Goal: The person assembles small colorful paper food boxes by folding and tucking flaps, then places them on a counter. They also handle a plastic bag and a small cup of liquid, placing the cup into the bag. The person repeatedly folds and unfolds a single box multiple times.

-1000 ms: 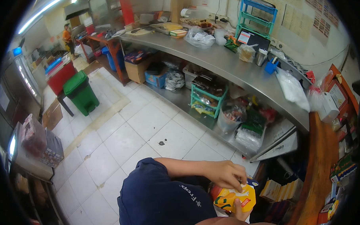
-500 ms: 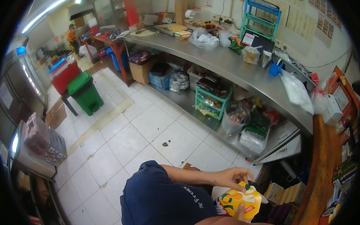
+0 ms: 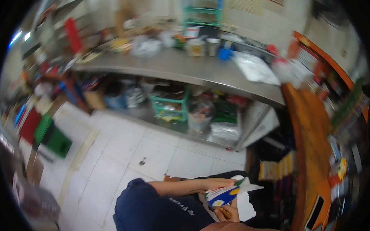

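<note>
A printed paperboard carton (image 3: 223, 196), blue with yellow and white patches, is in both my hands over my lap. White unprinted flaps stick out from it to the right. My left hand (image 3: 220, 183) grips its far edge, the fingers partly hidden behind the board. My right hand (image 3: 230, 212) holds the near side, thumb and fingers bent at its lower edge. A small orange-brown part (image 3: 223, 213) shows by the right fingers; I cannot tell if it belongs to the carton.
A steel counter (image 3: 186, 70) runs across the back, with a teal basket (image 3: 169, 107) and bags on its lower shelf. On my right is a wooden counter (image 3: 306, 132) with a phone (image 3: 314, 213). Stacked yellow-edged packs (image 3: 277, 169) sit beneath it. A green bin (image 3: 54, 137) stands left.
My view has swung to the right. The carton has turned from its yellow face to a blue side, and its white flaps now spread out. My right hand has shifted to its near edge.
</note>
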{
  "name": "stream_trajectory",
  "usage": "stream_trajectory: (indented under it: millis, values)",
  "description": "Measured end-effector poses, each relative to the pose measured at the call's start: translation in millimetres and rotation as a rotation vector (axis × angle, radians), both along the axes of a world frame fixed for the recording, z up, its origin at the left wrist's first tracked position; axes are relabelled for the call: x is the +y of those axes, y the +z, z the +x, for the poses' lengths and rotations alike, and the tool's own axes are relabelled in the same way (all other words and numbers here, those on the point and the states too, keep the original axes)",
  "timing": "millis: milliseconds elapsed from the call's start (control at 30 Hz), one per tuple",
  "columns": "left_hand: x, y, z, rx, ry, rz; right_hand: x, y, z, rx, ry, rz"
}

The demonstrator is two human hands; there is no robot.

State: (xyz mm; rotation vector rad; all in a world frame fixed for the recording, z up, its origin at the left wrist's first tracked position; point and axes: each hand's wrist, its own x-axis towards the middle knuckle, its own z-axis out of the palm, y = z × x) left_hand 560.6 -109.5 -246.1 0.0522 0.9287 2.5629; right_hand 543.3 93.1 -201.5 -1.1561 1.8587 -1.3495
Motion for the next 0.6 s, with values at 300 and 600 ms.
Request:
stream_trajectory:
  millis: [300, 600]
  values:
    - [16.8, 11.9, -27.6, 0.908, 0.133, -0.803, 32.7, -32.9, 0.8, -1.111, -0.697, -0.478]
    - [60.2, 24.1, -32.6, 0.526, 0.346, -0.437, -7.7, -14.2, 14.6, -0.193, -0.996, -0.631]
